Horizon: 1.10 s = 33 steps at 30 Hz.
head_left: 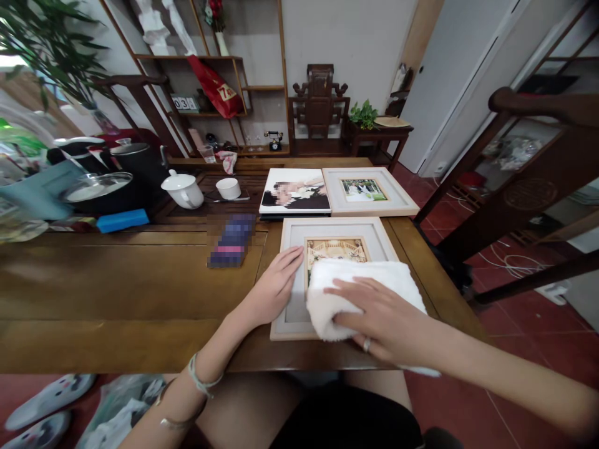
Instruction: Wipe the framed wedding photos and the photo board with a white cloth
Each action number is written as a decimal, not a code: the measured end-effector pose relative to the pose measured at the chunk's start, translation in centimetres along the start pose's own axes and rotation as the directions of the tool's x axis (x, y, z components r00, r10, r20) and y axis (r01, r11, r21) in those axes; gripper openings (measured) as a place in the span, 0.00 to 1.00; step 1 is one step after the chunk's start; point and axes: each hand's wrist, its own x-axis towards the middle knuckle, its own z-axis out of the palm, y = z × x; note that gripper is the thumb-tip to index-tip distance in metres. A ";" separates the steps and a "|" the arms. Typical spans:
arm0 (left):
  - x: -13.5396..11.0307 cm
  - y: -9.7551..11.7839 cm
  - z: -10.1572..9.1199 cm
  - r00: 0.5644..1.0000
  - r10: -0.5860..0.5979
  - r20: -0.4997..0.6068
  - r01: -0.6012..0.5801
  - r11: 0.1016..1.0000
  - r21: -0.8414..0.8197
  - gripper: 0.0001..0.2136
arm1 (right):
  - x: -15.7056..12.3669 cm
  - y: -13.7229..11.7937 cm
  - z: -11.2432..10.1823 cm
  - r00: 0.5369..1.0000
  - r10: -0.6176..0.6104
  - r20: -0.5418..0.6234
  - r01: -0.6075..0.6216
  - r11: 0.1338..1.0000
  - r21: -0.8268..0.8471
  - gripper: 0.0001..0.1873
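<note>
A light wood picture frame (pixel 294 324) lies flat near the front edge of the wooden table, with a photo (pixel 337 247) in its middle. My left hand (pixel 276 284) rests on the frame's left side, fingers stretched out flat. With my right hand (pixel 374 318) I grip a folded white cloth (pixel 365 274), thumb beneath a fold and fingers over it. The cloth lies over the right and lower part of the frame and hides part of the photo. A ring shows on one right finger.
Behind lie a second framed photo (pixel 397 193) and a white-edged portrait panel (pixel 294 178). Left of them are a blurred-out dark blue item (pixel 231 240), a white lidded cup (pixel 182 190), a small white bowl (pixel 228 188), a blue box (pixel 122 221) and a black pot (pixel 135 165). A dark wooden chair (pixel 528 181) stands at right.
</note>
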 end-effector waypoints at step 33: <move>0.1 0.1 -0.1 1.000 -0.015 0.023 0.014 0.999 0.029 0.22 | -0.2 -0.6 -1.5 0.992 -0.017 0.126 0.009 0.998 0.060 0.18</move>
